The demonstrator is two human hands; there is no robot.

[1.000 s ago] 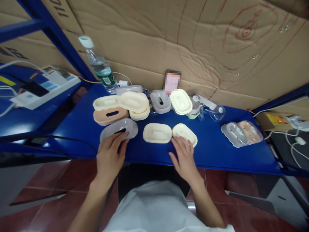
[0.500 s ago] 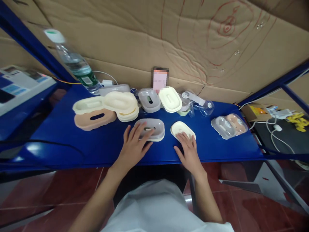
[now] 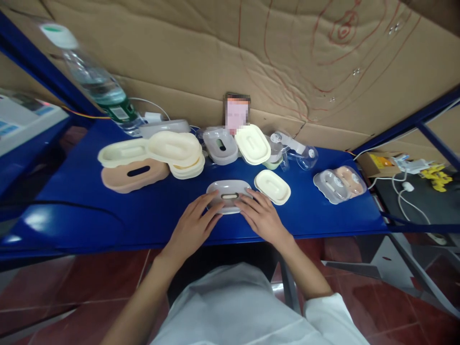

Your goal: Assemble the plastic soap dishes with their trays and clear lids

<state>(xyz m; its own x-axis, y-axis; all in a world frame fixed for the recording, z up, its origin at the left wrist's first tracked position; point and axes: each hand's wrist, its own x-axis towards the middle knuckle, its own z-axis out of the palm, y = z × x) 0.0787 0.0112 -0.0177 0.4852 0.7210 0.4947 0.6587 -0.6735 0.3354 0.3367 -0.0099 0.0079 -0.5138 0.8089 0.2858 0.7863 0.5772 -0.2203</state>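
Note:
A shallow grey oval dish [image 3: 229, 188] with a slot in its middle sits at the front of the blue table. My left hand [image 3: 196, 218] grips its left end, thumb at the near side and fingers at the rim. On the opposite end my right hand [image 3: 264, 215] holds the dish, its fingertips over the right rim. Just right of the dish lies a cream oval piece [image 3: 273, 186], apart from both hands. Behind them are another grey slotted dish [image 3: 219, 146] and a cream lid-like piece [image 3: 253, 144] leaning up.
Left on the blue table [image 3: 151, 223], cream trays [image 3: 176, 147] lie over a peach slotted piece [image 3: 124, 179]. A water bottle [image 3: 104, 93] stands behind. Clear plastic packaging [image 3: 305, 157] lies right of centre; a grey-and-peach packaged pair [image 3: 338, 184] lies farther right. Cardboard [image 3: 179, 52] backs the table.
My right hand has left the cream piece and moved left onto the grey dish. The dish has shifted slightly right and toward me, with my left hand now at its end.

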